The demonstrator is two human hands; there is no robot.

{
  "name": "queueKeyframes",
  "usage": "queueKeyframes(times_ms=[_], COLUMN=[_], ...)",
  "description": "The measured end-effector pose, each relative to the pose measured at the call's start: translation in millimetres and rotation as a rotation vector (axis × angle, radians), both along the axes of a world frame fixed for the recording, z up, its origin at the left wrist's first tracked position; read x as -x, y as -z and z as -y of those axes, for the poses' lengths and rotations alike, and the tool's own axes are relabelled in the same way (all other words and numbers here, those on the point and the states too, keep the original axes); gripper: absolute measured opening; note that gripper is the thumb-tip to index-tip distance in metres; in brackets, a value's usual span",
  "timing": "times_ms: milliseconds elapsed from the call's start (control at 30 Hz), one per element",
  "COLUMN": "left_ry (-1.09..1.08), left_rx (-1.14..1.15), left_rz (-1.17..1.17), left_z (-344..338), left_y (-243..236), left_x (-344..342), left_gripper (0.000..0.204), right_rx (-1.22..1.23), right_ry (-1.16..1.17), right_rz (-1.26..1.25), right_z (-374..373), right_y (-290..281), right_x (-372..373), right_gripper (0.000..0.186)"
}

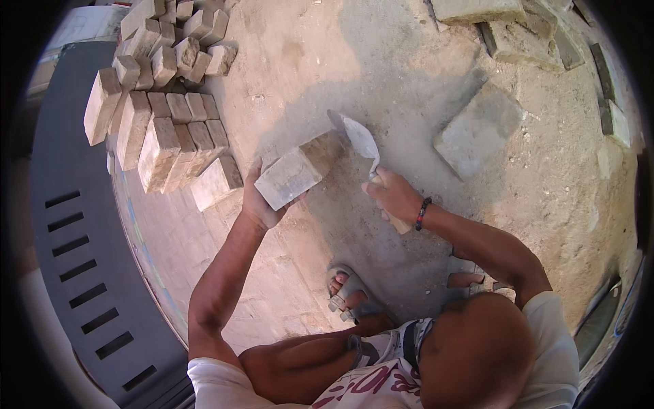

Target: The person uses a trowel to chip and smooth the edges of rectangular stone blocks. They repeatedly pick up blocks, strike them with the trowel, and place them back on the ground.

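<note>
My left hand (261, 202) grips a pale paving brick (289, 178) by its near left end, with the fingers reaching under it. A rougher brown block face (323, 153) adjoins its far right side; whether this belongs to the same brick, I cannot tell. In my right hand (396, 196) is a trowel (362, 140), its wooden handle inside my closed fingers. The metal blade points away and to the left, just right of the brown block face. Whether blade and block touch is unclear.
Several stacked bricks (180, 129) stand at the left, beside a dark slotted metal panel (71, 225). A flat square slab (479, 129) lies on the dusty ground at the right. More slabs (521, 41) are piled at the far right. My sandalled foot (351, 290) is close below.
</note>
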State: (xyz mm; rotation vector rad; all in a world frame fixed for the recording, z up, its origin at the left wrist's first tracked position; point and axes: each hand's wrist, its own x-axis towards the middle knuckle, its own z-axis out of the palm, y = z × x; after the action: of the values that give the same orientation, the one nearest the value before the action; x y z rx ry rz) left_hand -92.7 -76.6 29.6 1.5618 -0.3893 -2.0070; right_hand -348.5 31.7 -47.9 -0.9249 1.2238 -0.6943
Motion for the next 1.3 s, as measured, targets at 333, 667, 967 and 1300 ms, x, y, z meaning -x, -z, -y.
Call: queueKeyframes(times_ms=[333,667,967,1300], left_ry=[-0.007,0.029,0.159,0.651], left_rx=[0.143,0.197,0.516,0.989], left_rz=[0.038,0.014,0.018,0.794], left_z=[-6,3,-7,14], left_y=[8,14,23,30], left_x=[2,-4,-12,-19], left_gripper=[0.072,0.075,0.087,0.073], right_rx=[0.140,0.139,0.028,-0.157], right_ry=[0.069,0.018,-0.029,0.005], right_rz=[0.117,0.113,0.082,0.062], right_z=[-4,12,16,17], right_y=[-32,-35,-23,2], right_x=[-2,-7,1,7], right_gripper=[0.039,0.041,0.041,0.034])
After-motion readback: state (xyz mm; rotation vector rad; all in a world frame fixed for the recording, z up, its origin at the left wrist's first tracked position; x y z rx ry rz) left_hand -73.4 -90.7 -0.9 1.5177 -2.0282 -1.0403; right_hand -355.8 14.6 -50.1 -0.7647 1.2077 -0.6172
